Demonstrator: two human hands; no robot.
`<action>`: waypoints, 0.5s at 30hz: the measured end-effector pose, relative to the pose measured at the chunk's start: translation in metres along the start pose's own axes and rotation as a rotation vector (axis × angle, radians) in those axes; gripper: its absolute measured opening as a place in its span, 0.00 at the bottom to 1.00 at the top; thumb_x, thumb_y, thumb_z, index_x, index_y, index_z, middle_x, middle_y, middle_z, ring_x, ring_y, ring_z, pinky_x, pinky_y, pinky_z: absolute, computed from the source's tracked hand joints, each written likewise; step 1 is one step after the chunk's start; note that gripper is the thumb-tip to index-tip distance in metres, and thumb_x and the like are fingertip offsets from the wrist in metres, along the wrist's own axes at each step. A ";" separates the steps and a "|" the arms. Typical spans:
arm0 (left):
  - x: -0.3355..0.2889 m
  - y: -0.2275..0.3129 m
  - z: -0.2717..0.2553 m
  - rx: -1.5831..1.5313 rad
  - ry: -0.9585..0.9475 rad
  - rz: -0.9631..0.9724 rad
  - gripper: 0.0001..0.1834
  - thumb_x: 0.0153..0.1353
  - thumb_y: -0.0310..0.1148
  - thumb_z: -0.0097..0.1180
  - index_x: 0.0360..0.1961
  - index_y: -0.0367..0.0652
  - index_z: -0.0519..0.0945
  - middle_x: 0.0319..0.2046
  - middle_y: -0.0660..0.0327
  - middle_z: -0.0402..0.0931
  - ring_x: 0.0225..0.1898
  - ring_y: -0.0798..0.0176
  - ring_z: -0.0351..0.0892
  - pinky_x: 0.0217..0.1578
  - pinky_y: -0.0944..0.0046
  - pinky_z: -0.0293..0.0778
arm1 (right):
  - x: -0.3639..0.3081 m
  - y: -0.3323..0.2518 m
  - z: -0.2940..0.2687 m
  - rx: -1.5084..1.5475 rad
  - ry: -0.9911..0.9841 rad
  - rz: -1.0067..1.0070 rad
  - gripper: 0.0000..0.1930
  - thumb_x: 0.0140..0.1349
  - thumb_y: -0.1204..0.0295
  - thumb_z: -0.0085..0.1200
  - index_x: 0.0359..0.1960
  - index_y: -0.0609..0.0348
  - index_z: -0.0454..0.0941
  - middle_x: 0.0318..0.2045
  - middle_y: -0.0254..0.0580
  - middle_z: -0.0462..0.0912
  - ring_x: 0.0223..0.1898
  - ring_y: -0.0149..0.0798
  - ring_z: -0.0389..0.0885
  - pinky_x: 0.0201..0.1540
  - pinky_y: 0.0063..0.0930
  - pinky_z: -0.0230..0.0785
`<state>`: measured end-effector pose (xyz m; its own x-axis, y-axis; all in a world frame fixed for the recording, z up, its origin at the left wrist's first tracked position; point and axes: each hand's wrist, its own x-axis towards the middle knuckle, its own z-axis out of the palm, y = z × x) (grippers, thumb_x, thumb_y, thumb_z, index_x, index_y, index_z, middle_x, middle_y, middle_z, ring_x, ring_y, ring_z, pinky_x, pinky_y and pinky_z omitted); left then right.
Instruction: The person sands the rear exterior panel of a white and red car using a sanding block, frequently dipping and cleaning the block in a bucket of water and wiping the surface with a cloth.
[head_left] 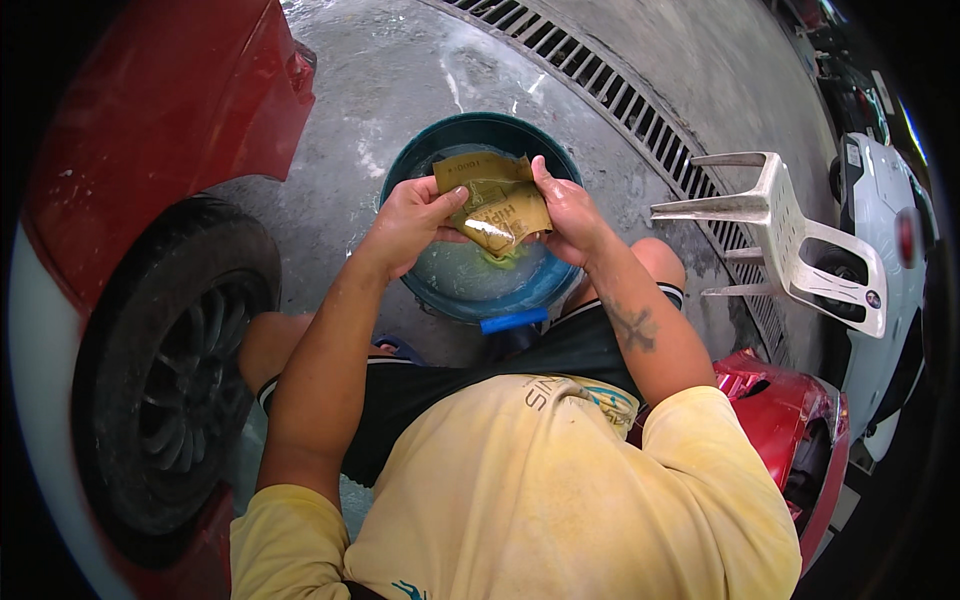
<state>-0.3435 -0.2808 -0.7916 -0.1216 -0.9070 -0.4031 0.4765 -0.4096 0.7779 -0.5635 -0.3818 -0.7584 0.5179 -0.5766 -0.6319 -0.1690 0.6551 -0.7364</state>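
Observation:
Between my two hands is a wet, tan-brown sheet of sandpaper [490, 200] with dark print on its backing, bent and shiny where water lies on it. My left hand [415, 222] pinches its left edge, thumb on top. My right hand [572, 212] grips the right edge, thumb up along the side. Below the sheet stands a round teal tub [418, 285] of cloudy water [465, 275]. Something yellow-green [503, 260] shows just under the sheet's near corner; I cannot tell what it is. A blue block-like piece [513, 320] sits at the tub's near rim.
Close on my left are a red car panel [190, 110] and a black wheel [180, 370]. A white plastic chair [775, 215] lies tipped over at right, by a metal floor grate [610, 85]. Behind it are a red car part [790, 410] and a white car [885, 250].

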 end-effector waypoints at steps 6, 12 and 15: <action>0.002 -0.004 0.002 0.405 0.037 0.240 0.17 0.67 0.20 0.61 0.56 0.41 0.85 0.47 0.62 0.85 0.46 0.70 0.84 0.42 0.68 0.80 | -0.007 -0.009 0.003 0.173 -0.085 0.093 0.37 0.69 0.29 0.44 0.51 0.52 0.80 0.38 0.36 0.85 0.36 0.32 0.83 0.34 0.32 0.73; -0.001 -0.008 0.020 0.819 0.081 0.530 0.24 0.59 0.14 0.58 0.52 0.50 0.90 0.43 0.57 0.84 0.42 0.61 0.85 0.44 0.63 0.80 | 0.010 -0.007 -0.024 -0.134 -0.127 -0.014 0.19 0.70 0.54 0.61 0.52 0.54 0.81 0.40 0.36 0.85 0.35 0.30 0.84 0.35 0.28 0.76; -0.001 -0.014 0.023 0.898 0.094 0.648 0.26 0.56 0.12 0.57 0.51 0.50 0.90 0.43 0.56 0.85 0.42 0.55 0.85 0.46 0.61 0.80 | 0.002 -0.025 -0.020 -0.246 -0.145 0.006 0.15 0.68 0.59 0.65 0.46 0.56 0.84 0.37 0.33 0.85 0.33 0.27 0.82 0.36 0.25 0.77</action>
<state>-0.3696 -0.2766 -0.7911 0.0071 -0.9796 0.2010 -0.3821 0.1830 0.9058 -0.5751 -0.4096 -0.7464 0.6278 -0.4859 -0.6081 -0.3619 0.5094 -0.7807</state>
